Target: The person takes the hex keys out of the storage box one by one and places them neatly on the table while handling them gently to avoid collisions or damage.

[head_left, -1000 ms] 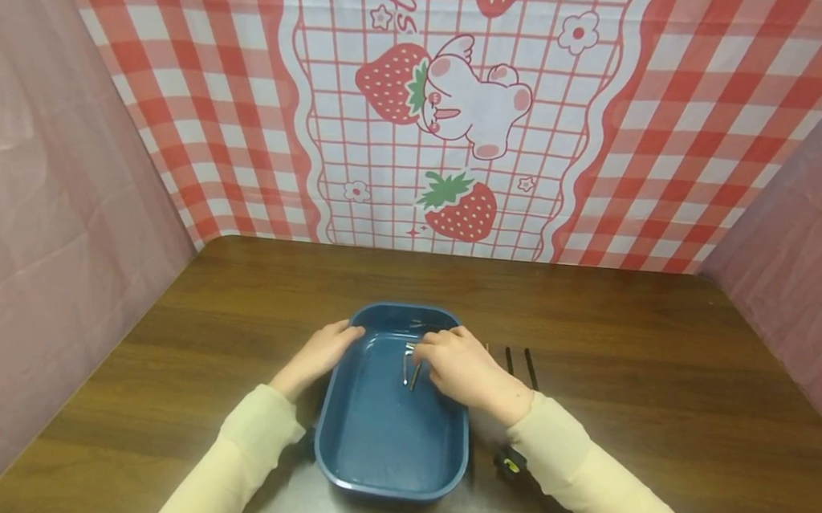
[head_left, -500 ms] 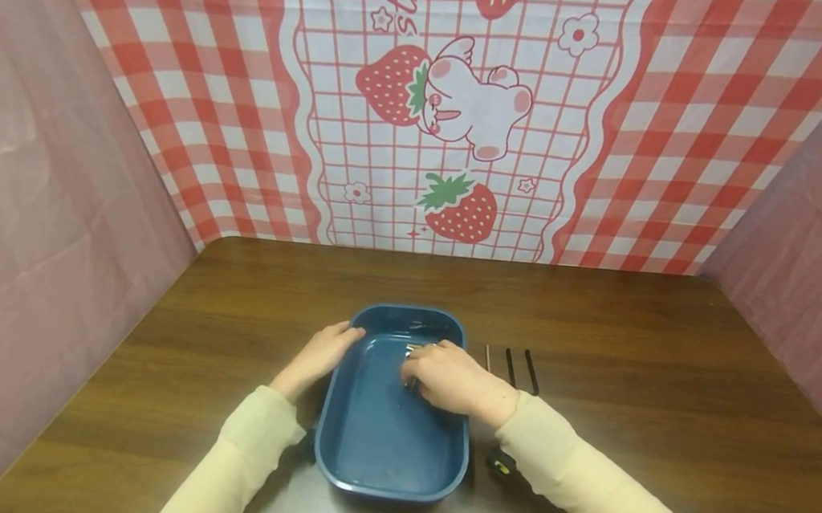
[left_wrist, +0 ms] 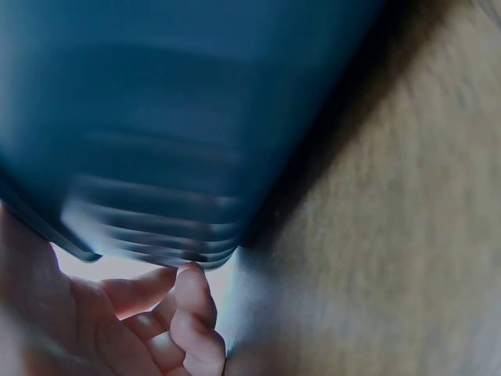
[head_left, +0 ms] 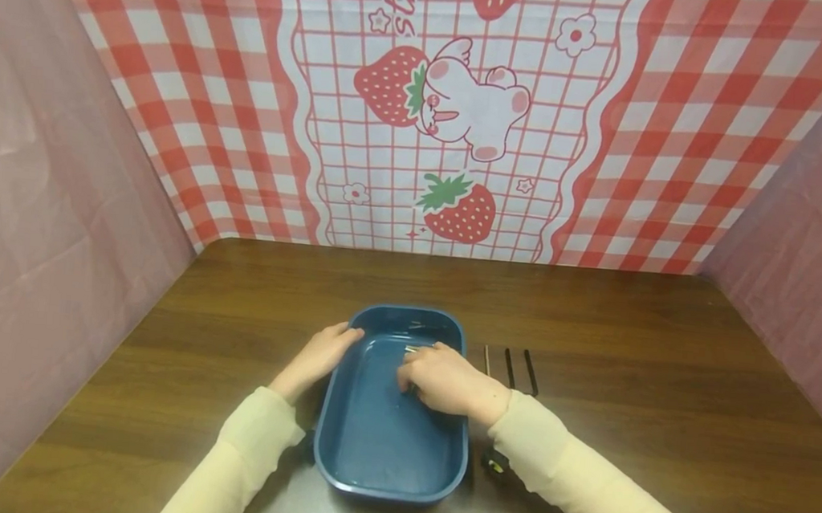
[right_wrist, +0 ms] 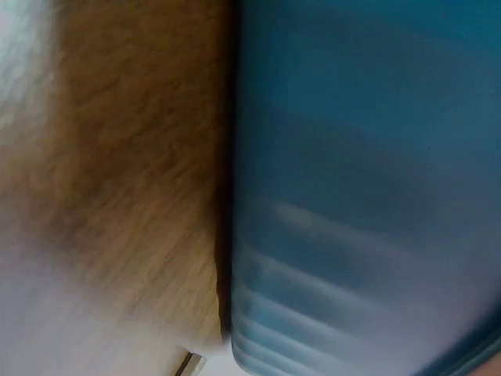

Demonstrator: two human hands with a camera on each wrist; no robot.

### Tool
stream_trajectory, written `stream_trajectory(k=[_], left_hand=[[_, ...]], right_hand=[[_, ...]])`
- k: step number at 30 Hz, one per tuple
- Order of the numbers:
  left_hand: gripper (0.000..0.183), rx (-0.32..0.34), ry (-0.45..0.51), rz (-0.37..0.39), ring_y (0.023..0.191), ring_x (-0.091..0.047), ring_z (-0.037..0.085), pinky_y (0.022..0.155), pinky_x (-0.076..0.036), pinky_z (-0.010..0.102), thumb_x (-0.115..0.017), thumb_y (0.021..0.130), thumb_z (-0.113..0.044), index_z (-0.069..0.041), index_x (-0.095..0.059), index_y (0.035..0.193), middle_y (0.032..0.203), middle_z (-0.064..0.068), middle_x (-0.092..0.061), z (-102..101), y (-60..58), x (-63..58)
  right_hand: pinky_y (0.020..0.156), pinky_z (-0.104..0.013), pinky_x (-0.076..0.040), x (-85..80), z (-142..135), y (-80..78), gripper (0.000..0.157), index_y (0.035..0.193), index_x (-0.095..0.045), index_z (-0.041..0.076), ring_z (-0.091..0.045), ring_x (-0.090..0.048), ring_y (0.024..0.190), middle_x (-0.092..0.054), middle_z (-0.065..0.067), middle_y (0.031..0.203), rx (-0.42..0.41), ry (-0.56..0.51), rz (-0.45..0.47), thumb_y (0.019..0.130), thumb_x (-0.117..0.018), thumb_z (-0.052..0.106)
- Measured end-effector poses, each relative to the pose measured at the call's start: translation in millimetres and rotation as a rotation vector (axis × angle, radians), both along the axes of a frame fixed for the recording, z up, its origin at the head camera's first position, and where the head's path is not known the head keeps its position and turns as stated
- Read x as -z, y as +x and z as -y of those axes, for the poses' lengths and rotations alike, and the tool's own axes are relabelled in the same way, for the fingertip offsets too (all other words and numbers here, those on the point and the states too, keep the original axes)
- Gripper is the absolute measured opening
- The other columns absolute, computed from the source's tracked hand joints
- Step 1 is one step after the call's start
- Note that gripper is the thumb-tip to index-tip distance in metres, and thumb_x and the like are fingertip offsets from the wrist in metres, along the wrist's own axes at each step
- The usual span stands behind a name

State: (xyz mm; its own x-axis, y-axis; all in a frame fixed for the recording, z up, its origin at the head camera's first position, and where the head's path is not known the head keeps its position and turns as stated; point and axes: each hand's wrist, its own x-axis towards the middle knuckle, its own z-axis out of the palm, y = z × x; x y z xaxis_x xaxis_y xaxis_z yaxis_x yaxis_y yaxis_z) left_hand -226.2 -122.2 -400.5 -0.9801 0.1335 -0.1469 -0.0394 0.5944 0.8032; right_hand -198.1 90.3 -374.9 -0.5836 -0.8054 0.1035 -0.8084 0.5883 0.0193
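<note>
A deep blue plastic bin (head_left: 374, 447) stands on the table, its outer wall filling much of both wrist views. My left hand (head_left: 322, 354) grips its left rim, thumb over the edge and fingers bent along the outside, as the left wrist view shows. Inside the bin, my right hand (head_left: 445, 380) bends down over small metal hex keys lying near the right wall. Only the bright end of a hex key (head_left: 411, 348) shows past the knuckles; the fingertips are hidden, so I cannot tell whether they pinch one.
Right of the bin lie a brass-coloured key (head_left: 487, 361) and two black hex keys (head_left: 509, 367), side by side. The wooden table (head_left: 625, 386) reaches back to a red-and-white strawberry cloth (head_left: 458, 204). Pink cloth (head_left: 818, 240) hangs at both sides.
My right hand has come down and slightly left, deeper into the bin, covering the hex keys seen before. The brass-coloured key outside now shows more fully. The left hand stays on the rim.
</note>
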Motion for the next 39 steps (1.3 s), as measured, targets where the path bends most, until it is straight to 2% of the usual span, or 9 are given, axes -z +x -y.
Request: stream_trajectory(k=[7, 21, 34, 39], left_hand=[[0.048, -0.006, 0.028, 0.032, 0.105, -0.056, 0.028, 0.091, -0.043, 0.047, -0.038, 0.093, -0.041, -0.006, -0.054, 0.122, 0.116, 0.013, -0.06, 0.2, 1.0, 0.3], [0.047, -0.004, 0.009, 0.021, 0.103, -0.057, 0.027, 0.089, -0.043, 0.046, -0.038, 0.093, -0.04, -0.006, -0.055, 0.12, 0.113, 0.013, -0.061, 0.2, 0.5, 0.6], [0.048, 0.003, 0.0, 0.009, 0.102, -0.058, 0.027, 0.089, -0.044, 0.046, -0.037, 0.093, -0.04, -0.004, -0.055, 0.12, 0.114, 0.014, -0.061, 0.9, -0.8, 2.6], [0.047, -0.001, 0.008, 0.014, 0.101, -0.058, 0.026, 0.088, -0.044, 0.045, -0.037, 0.093, -0.04, -0.006, -0.056, 0.119, 0.111, 0.012, -0.062, 0.7, -0.1, 1.2]], right_hand=[[0.069, -0.034, -0.045, 2.0, 0.6, -0.5, 0.023, 0.075, -0.068, 0.02, -0.011, -0.059, 0.077, -0.062, 0.007, 0.077, -0.01, 0.007, 0.0, 0.071, -0.064, -0.002], [0.064, -0.033, -0.045, 3.3, 1.1, -2.4, 0.025, 0.061, -0.061, 0.021, -0.007, -0.053, 0.063, -0.057, 0.01, 0.067, -0.034, 0.028, 0.002, 0.068, -0.065, -0.002], [0.067, -0.031, -0.043, 3.1, 1.8, -0.6, 0.022, 0.065, -0.06, 0.022, -0.004, -0.051, 0.065, -0.056, 0.012, 0.068, -0.018, 0.067, 0.026, 0.071, -0.068, 0.003], [0.067, -0.029, -0.042, 3.8, 1.9, 0.5, 0.019, 0.071, -0.058, 0.021, -0.005, -0.049, 0.065, -0.054, 0.011, 0.07, 0.001, 0.04, 0.04, 0.075, -0.067, 0.004]])
